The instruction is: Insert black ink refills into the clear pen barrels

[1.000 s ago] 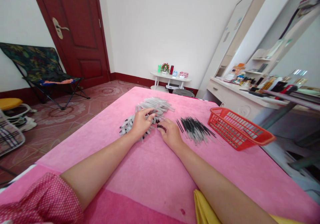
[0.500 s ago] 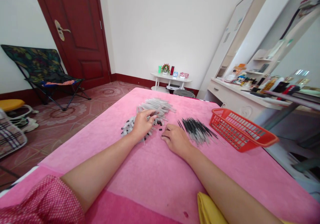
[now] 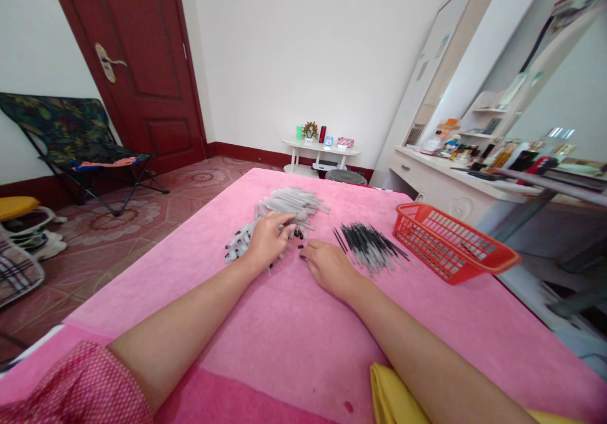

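My left hand (image 3: 270,237) is curled over the pile of short whitish plastic pieces (image 3: 239,241), thumb and forefinger bent towards each other; anything between them is too small to make out. Beyond it lies a heap of clear, slim pen-like tubes (image 3: 296,203). Small black plugs (image 3: 298,234) rest on the cloth between the hands. My right hand (image 3: 329,265) lies low on the cloth, its fingers closed beside a black plug (image 3: 300,247); what they pinch is hidden. To its right is a bundle of thin sticks like pen refills (image 3: 370,244), dark at the far ends and pale at the near ends.
A pink cloth (image 3: 284,348) covers the table. The red-orange plastic basket (image 3: 450,244) stands at the right edge. Yellow fabric (image 3: 396,395) lies under my right forearm. A dressing table (image 3: 446,174) with bottles is at the right, a folding chair (image 3: 71,133) at the left.
My right fingers have closed in on the small black plug. My left hand stays over the whitish pieces, with its fingers slightly shifted. The whole view has moved a little.
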A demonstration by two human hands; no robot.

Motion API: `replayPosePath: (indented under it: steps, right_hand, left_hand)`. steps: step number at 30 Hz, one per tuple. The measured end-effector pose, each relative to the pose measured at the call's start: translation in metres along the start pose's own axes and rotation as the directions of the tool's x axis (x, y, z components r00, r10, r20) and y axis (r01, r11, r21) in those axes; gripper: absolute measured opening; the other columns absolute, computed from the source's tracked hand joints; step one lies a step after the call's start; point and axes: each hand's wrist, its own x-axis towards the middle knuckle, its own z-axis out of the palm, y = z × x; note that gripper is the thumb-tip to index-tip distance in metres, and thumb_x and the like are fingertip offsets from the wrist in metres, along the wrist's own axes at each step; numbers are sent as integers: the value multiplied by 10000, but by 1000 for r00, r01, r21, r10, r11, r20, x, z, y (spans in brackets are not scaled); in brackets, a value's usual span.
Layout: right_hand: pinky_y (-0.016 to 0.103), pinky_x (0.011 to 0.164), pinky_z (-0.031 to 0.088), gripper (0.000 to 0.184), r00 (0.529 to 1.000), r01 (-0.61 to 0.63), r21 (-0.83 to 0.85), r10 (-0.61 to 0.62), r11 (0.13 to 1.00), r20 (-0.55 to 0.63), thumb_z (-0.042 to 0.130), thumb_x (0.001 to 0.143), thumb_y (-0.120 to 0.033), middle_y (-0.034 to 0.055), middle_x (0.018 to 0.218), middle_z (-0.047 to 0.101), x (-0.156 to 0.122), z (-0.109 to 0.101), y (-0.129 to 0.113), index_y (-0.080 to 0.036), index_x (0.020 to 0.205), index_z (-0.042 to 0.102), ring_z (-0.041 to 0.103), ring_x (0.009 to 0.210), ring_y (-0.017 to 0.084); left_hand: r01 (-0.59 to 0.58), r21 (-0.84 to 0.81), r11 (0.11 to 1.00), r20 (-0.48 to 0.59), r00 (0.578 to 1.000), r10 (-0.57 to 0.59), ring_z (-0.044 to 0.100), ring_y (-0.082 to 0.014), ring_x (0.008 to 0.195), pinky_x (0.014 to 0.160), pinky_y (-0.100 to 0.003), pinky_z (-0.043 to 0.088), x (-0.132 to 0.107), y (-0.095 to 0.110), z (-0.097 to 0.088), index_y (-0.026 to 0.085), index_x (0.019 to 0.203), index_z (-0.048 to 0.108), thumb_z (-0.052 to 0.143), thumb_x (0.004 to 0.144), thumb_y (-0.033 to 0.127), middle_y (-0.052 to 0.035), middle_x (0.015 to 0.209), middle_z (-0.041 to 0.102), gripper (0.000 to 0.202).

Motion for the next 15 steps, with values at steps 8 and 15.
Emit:
replayPosePath:
  steps: [8,15]
  right_hand:
    - [257,777,413,224,974,-120,199,154,973,-165,490,782,-95,55,894,667,6,-10,21,-172,882,675,586,852,166]
    - [250,737,411,217,991,-134,135,137,982,-9,611,762,-238,45,913,661,1,0,12,-229,969,674,597,834,169]
  left_hand:
    - [-55,51,997,38,998,54,582,-206,834,771,-334,443,1,6,-2,206,972,664,557,786,205,-54,872,677,215]
    - [-64,57,996,43,997,62,572,-203,821,763,-331,432,0,6,-2,204,972,660,552,780,179,-51,862,672,222]
